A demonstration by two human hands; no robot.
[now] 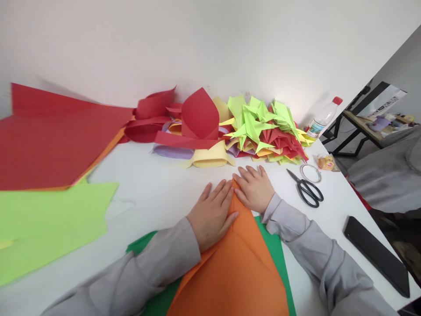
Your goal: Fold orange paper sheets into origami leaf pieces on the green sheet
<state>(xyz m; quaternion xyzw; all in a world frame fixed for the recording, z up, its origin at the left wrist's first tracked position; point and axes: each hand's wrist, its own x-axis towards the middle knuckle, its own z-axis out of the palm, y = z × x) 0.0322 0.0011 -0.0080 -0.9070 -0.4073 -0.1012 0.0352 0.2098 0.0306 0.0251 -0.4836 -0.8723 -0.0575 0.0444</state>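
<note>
An orange paper sheet [237,272], folded to a point at its far end, lies in front of me. Beneath it a green sheet [274,245] shows on both sides. My left hand [212,215] lies on the left fold near the tip, fingers stretched out and pressing the paper. Flat at the right of the tip rests my right hand [255,188], its fingers spread and partly on the table, its thumb side touching the orange edge. Neither hand grips anything. The fingertips of the two hands nearly meet at the point.
Scissors [305,188], a tape roll [311,173], a wrapped snack [326,162] and a black phone-like slab [376,254] lie rightward. Folded green stars [253,120], red paper shapes [200,115] and a bottle [322,118] line the wall. Red [62,140] and lime sheets [55,224] lie left.
</note>
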